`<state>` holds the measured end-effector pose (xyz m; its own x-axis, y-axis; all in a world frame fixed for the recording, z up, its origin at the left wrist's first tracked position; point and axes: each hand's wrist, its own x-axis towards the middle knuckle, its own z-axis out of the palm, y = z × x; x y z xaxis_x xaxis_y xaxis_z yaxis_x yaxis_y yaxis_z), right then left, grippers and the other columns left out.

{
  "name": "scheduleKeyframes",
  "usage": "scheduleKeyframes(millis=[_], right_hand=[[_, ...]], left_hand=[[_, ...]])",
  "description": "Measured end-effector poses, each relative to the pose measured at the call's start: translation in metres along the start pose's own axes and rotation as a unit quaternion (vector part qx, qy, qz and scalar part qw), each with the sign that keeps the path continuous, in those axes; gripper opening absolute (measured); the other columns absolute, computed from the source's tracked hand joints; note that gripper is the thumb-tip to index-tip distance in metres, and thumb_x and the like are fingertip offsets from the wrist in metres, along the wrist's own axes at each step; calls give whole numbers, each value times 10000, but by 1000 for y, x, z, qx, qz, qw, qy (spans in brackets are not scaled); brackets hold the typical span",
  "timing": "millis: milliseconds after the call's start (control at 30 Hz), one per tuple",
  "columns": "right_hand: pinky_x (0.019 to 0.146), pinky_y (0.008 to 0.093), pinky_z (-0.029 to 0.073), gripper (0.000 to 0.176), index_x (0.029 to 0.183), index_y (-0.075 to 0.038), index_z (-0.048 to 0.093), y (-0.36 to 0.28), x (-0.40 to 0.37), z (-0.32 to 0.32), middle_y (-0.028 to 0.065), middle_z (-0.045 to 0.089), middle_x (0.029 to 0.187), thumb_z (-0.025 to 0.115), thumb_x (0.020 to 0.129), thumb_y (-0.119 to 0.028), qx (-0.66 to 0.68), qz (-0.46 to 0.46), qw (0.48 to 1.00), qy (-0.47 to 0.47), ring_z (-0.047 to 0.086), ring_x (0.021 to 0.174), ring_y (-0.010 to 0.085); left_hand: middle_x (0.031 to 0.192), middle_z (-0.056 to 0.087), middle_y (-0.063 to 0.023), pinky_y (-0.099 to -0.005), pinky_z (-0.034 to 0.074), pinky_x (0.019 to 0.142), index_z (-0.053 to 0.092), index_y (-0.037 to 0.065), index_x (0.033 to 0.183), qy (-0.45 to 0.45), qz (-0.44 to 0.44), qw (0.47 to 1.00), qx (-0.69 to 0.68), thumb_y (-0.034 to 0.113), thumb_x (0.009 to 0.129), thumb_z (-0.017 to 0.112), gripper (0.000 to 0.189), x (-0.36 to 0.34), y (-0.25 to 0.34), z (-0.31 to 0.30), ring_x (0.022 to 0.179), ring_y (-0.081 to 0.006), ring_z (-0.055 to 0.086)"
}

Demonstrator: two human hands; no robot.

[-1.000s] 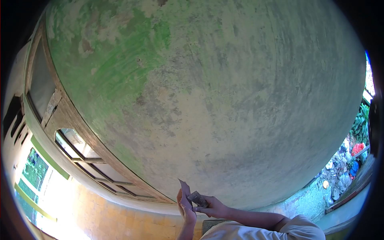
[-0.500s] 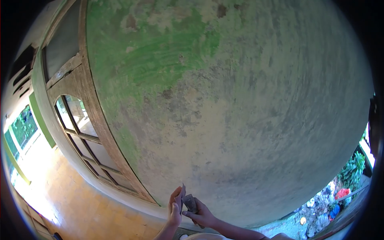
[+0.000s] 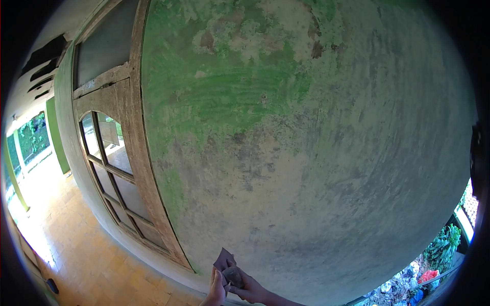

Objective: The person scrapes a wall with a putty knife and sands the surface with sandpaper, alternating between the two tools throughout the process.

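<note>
Low in the head view, my left hand [image 3: 217, 289] is closed on a sheet of sandpaper [image 3: 223, 258], dull purple-grey, with one corner pointing up. My right hand [image 3: 251, 289] comes in from the right, its fingers wrapped round a dark grey block [image 3: 233, 277]. The block lies against the lower part of the sheet, and both hands are close together. Behind them rises a wall [image 3: 245, 204] with worn green paint and bare grey patches, its surface scuffed and stained.
On the left stands a wooden door [image 3: 135, 153] with glass panes, beside a yellow tiled floor [image 3: 97, 239]. At the lower right are a green plant [image 3: 443, 250] and a heap of litter [image 3: 398, 285] with a red piece [image 3: 427, 276].
The view has shifted, so the door and wall sit further right and the hands lower. The sheet and block have come closer together, with the sheet turned to show more of its face.
</note>
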<state>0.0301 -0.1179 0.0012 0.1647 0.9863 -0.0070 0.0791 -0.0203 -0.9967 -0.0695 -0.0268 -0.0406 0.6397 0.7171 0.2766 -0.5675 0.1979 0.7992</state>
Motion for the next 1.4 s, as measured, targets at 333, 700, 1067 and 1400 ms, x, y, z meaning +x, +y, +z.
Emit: scheduleKeyframes(millis=[333, 700, 1067, 1400], right_hand=[[420, 216, 384, 743, 1410, -103, 146, -8, 9, 2, 23, 485, 839, 645, 874, -225, 119, 48, 980, -153, 467, 483, 69], [398, 203, 381, 858, 1467, -178, -19, -15, 9, -3, 28, 495, 813, 617, 892, -216, 170, 45, 971, -161, 454, 454, 65], [420, 208, 392, 608, 1365, -92, 254, -63, 7, -15, 4, 483, 748, 608, 890, -229, 97, 0, 993, -59, 459, 470, 60], [401, 201, 379, 233, 1133, -79, 478, -231, -23, -100, 33, 526, 744, 486, 955, -229, -200, -231, 942, 135, 443, 474, 56]], left_hand=[[1358, 399, -209, -370, 364, 995, 320, 1, 1347, 11, -13, 998, -66, 437, 923, 488, 631, 8, 20, -7, 1198, -261, 451], [1326, 420, -190, -390, 382, 983, 255, 31, 1397, -33, -65, 994, -85, 462, 891, 535, 721, 29, 38, 0, 1184, -268, 463], [1336, 404, -178, -424, 439, 946, 210, 102, 1433, -93, -60, 991, -77, 393, 843, 597, 763, 58, 61, 9, 1144, -293, 497], [1329, 448, -192, -413, 351, 1028, 298, 93, 1412, -95, 319, 922, 197, 33, 845, 448, 590, 147, 191, 39, 1221, -269, 449]])
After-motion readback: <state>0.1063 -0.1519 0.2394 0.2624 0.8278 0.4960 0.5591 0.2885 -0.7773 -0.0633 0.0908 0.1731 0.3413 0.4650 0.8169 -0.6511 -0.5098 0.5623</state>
